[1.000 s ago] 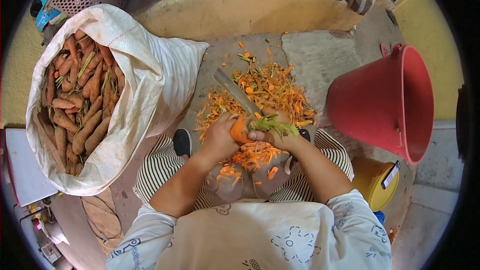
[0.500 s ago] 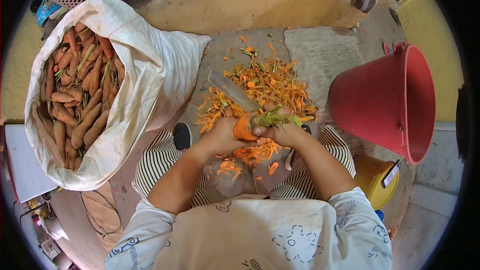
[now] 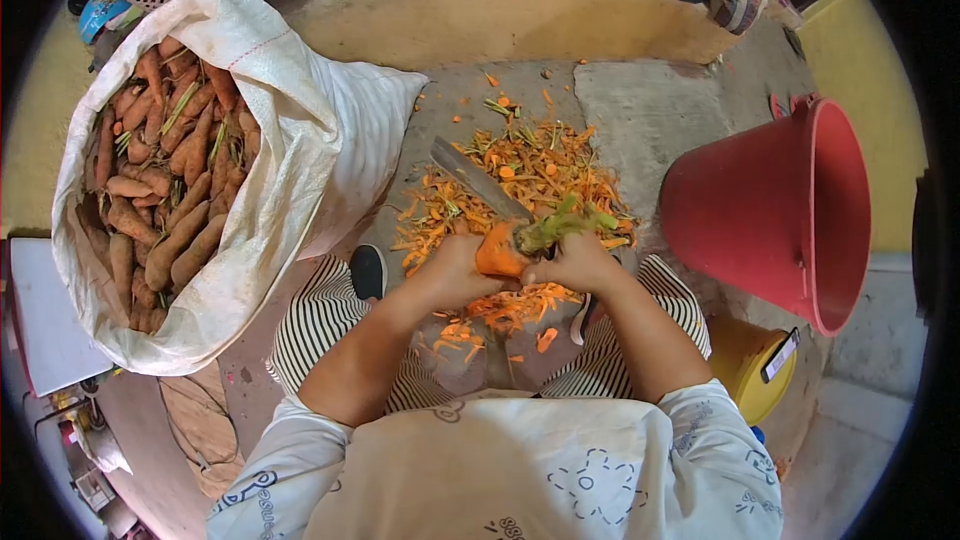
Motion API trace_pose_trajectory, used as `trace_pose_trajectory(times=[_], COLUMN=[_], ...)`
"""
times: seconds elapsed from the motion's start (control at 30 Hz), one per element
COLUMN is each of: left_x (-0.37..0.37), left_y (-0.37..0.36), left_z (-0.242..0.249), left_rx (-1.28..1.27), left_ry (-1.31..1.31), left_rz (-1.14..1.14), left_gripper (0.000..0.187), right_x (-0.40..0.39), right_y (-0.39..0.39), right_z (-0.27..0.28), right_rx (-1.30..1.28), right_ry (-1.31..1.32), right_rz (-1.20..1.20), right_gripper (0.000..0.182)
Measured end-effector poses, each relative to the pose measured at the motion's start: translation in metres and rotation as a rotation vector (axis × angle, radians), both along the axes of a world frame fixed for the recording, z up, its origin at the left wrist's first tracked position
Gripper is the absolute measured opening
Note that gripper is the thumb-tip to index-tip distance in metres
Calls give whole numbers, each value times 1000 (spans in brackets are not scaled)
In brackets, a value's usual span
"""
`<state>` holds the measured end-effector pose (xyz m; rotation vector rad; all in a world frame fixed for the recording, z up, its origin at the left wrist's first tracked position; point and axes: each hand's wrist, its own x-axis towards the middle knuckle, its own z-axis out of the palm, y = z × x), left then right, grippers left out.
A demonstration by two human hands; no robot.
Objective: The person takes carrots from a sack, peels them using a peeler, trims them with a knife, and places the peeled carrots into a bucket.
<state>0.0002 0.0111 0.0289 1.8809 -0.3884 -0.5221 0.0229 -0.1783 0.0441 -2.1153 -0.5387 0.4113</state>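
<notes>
My left hand (image 3: 455, 270) is wrapped round a thick orange carrot (image 3: 500, 252) held above the floor between my knees. Green leaf stalks (image 3: 560, 228) at the carrot's crown lie across my right hand (image 3: 580, 262). That hand is closed on a knife; its handle is hidden, and the broad metal blade (image 3: 475, 175) points up and to the left. Below and beyond the hands spreads a heap of orange carrot peelings and trimmed ends (image 3: 560, 165), with more scraps (image 3: 515, 308) near my feet.
A white sack (image 3: 350, 110) full of unpeeled carrots (image 3: 185, 200) stands at left. To the right a red bucket (image 3: 730, 210) lies tilted, with a yellow bucket (image 3: 735, 360) and a phone (image 3: 780, 355) below it. A low yellowish ledge (image 3: 480, 25) runs behind the peelings.
The carrot has turned slightly in my left hand, and its stalks have tilted up. The knife blade has shifted a little right and shows more edge-on. Both hands keep their hold.
</notes>
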Motion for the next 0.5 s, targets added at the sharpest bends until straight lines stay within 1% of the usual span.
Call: trace_pose_trajectory(times=[0.03,0.13,0.23,0.33,0.43,0.47,0.5], left_x=[1,-1,-2,-2,-1,0,4], left_y=[0,-2,-3,-2,0,4,7], left_z=[3,-10,-17,-16,-12,-9,12], left_rx=[14,39,80,200,257,175,92], left_ry=[11,-39,-102,-194,-201,-36,130], left_rz=[4,80,145,176,105,6,-90], left_gripper=[30,31,33,35,35,36,36], right_x=[-1,-1,-1,-6,-5,-3,1], right_y=[0,3,4,7,6,5,3], right_z=[4,11,3,-1,0,3,9], right_rx=[33,-94,13,152,76,7,-61], right_ry=[-47,139,217,287,-73,-43,-11], right_rz=[-17,-38,-59,-111,-20,40,103], right_gripper=[49,49,49,52,50,49,47])
